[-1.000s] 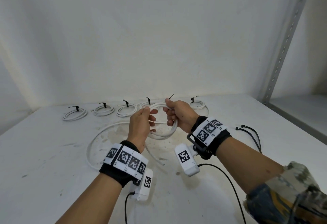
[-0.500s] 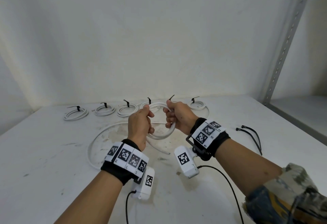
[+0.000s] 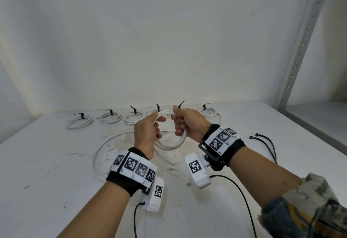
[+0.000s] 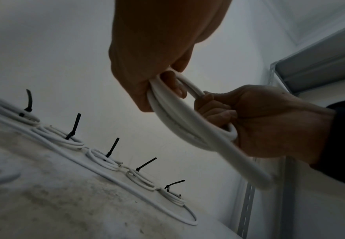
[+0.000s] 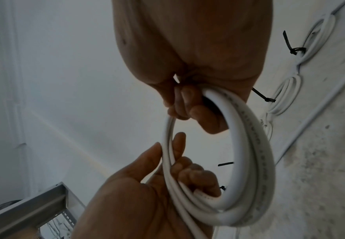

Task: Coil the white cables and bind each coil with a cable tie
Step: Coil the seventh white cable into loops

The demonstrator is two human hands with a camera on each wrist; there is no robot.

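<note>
A partly coiled white cable (image 3: 171, 144) hangs in the air between my two hands, above the middle of the white table (image 3: 47, 172). My left hand (image 3: 150, 128) grips the coil's left side and my right hand (image 3: 183, 123) grips its right side. In the left wrist view the coil (image 4: 175, 119) runs from the left hand (image 4: 147, 84) to the right hand (image 4: 249, 119). The right wrist view shows several turns of the coil (image 5: 249, 145) in the right hand's fingers (image 5: 190, 105). The uncoiled rest of the cable (image 3: 101, 149) lies looped on the table. Two loose black cable ties (image 3: 267, 144) lie at the right.
Several finished coils, each bound with a black tie, stand in a row by the back wall: (image 3: 79, 121), (image 3: 110, 118), (image 3: 134, 117), (image 3: 208, 111). A perforated metal upright (image 3: 300, 50) and a shelf edge bound the table on the right. Black wrist-camera leads (image 3: 242, 196) trail towards me.
Both hands keep hold of the coil and have shifted only slightly. The left hand's fingers have re-set on the coil, and the cable's free end has slid a little on the table.
</note>
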